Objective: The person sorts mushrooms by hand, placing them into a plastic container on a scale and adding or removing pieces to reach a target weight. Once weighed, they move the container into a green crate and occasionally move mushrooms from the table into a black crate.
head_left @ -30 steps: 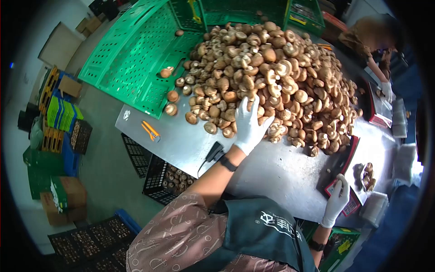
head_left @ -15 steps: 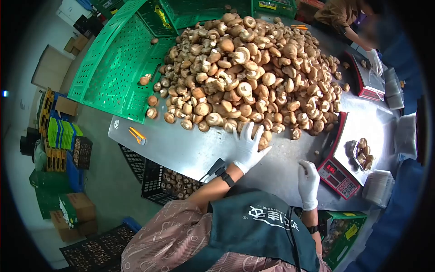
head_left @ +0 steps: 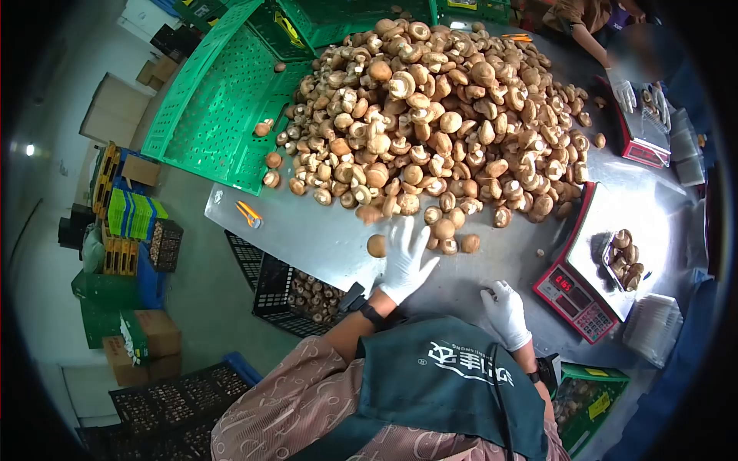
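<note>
Both empty: left hand (head_left: 405, 261) splayed by stray mushrooms (head_left: 377, 246); right hand (head_left: 505, 313) on table (head_left: 315, 238)

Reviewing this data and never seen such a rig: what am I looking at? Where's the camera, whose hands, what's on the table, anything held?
There is no machine here, just a person's two hands in white gloves. The single picture comes from a camera worn on their head, looking forward and down, which explains the fisheye bend and the apron at the bottom. The left hand is spread open over a grey metal table, at the near edge of a big pile of brown mushrooms, and grips nothing. The right hand rests on the table with its fingers curled, so I cannot tell whether it holds anything. To its right stands a red digital scale bearing a small clear tray of mushrooms. A green plastic crate sits at the pile's far left. The gloved hand at top right is a co-worker's.
</note>
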